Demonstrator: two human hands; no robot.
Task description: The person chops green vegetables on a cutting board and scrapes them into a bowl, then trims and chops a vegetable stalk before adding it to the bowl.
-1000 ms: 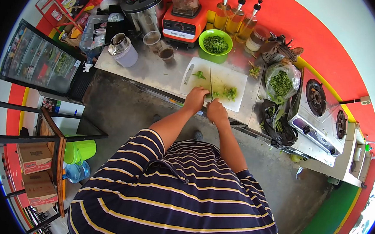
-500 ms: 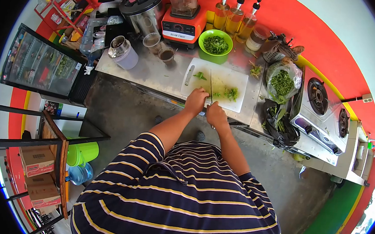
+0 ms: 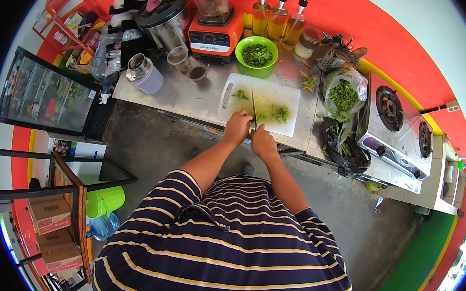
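On the white cutting board (image 3: 288, 95) lies a knife (image 3: 253, 101), its blade pointing away from me. My right hand (image 3: 264, 142) is closed round the knife's handle at the board's near edge. Just left of the blade, my left hand (image 3: 238, 126) has its fingers pressed together at the board; anything under them is too small to make out. Chopped greens (image 3: 280, 114) lie right of the blade, and a small green leaf piece (image 3: 240, 94) lies left of it. Behind the board stands a green bowl (image 3: 255, 70) of cut leaves.
Left of the board stand two cups (image 3: 197, 73), a metal-topped container (image 3: 145, 74) and a red blender (image 3: 214, 36). At the right are a bag of greens (image 3: 343, 96), a black bag (image 3: 346, 153) and a gas stove (image 3: 396, 130). Oil bottles (image 3: 277, 24) stand behind.
The view has shifted a little, so the counter and its items sit slightly further left. Both hands keep nearly the same places at the board, with the knife still held.
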